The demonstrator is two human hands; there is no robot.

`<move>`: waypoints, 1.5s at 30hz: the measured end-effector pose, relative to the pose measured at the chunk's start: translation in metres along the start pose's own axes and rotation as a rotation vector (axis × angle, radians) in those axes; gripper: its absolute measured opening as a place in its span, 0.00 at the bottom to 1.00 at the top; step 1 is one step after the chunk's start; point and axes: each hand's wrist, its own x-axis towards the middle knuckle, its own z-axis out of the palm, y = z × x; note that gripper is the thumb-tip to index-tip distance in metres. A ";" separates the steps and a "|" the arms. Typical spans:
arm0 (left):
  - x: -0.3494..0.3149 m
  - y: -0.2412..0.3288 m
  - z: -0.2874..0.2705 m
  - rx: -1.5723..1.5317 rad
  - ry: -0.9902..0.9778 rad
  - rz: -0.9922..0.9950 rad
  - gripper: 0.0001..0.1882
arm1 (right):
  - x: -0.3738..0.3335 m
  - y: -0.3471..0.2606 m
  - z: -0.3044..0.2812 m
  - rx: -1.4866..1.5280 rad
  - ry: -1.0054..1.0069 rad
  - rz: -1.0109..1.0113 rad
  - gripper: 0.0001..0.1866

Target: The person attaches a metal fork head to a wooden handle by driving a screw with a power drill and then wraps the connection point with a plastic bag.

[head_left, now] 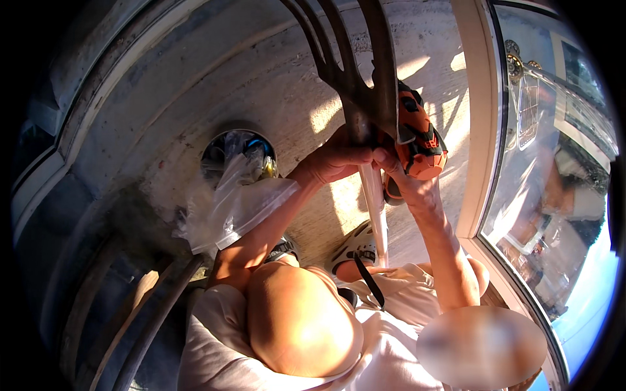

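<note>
Sunlit floor [342,202], left hand [331,161] gripping pronged pole [357,98]; right hand [411,182], grip unclear, beside orange drill [424,153]

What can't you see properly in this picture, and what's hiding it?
In the head view:
- Upper ends of the dark forked piece: cut off by the top edge.
- Some fingertips of the left hand: behind the pole.
- Part of the orange tool: behind the forked piece.
- Some things inside the round container: covered by clear plastic.
- Whatever's under the blurred oval, lower right.
</note>
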 end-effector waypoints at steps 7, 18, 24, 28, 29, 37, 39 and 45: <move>-0.003 0.004 0.004 0.037 0.018 -0.009 0.18 | 0.002 -0.006 0.004 0.122 -0.040 0.045 0.18; 0.001 0.004 0.004 -0.076 -0.092 0.021 0.18 | 0.006 -0.009 0.002 0.204 -0.078 0.039 0.17; 0.003 0.008 0.009 -0.068 -0.056 0.005 0.18 | 0.004 -0.006 0.000 0.184 -0.079 0.074 0.16; 0.005 0.007 0.004 -0.056 -0.070 -0.007 0.18 | 0.004 -0.005 0.003 0.217 -0.029 0.045 0.15; 0.006 0.006 0.002 -0.061 -0.085 -0.006 0.18 | 0.004 -0.005 0.003 0.204 -0.033 0.048 0.15; 0.009 0.004 -0.001 -0.150 -0.086 0.002 0.14 | 0.004 -0.011 0.003 0.217 -0.052 0.084 0.13; 0.009 0.006 0.001 -0.124 -0.085 0.013 0.13 | 0.007 -0.019 0.008 0.255 -0.068 0.049 0.14; 0.018 -0.002 -0.005 -0.140 -0.114 -0.021 0.13 | 0.006 -0.014 0.002 0.218 -0.058 0.055 0.14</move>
